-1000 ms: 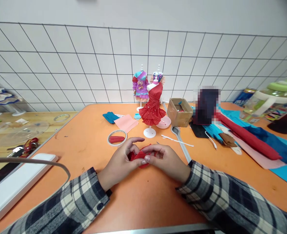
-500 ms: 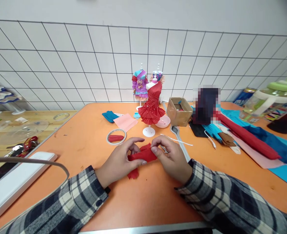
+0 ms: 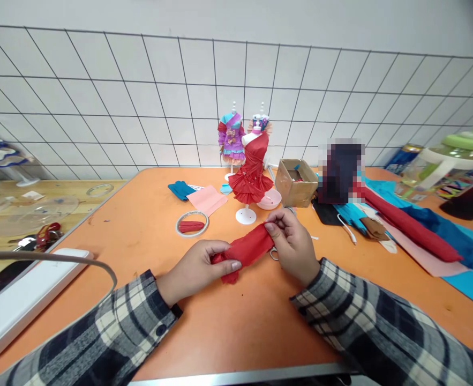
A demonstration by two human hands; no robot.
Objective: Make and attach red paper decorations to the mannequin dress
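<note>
A strip of red crepe paper [image 3: 252, 246] is stretched between my hands above the orange table. My left hand [image 3: 200, 268] pinches its left end between thumb and fingers, where a crumpled part hangs below. My right hand [image 3: 294, 244] grips the upper right end with thumb and fingertips. Behind them stands a small dress form in a red one-shouldered dress [image 3: 252, 166] with a ruffled skirt, on a round white base [image 3: 246, 216]. A scissors handle ring [image 3: 274, 253] shows beside my right hand; the rest is hidden.
A tape roll [image 3: 180, 230] encircles a folded red piece. Pink paper [image 3: 208, 200], a cardboard box [image 3: 296, 182] and a pink bowl [image 3: 270, 199] stand further back. Crepe rolls [image 3: 413, 225] and a green-lidded bottle [image 3: 445, 161] lie right; a white power strip [image 3: 35, 300] is left.
My right hand has moved up and right, drawing the red crepe paper out flatter. My left hand has closed in on its end. The view has shifted slightly.
</note>
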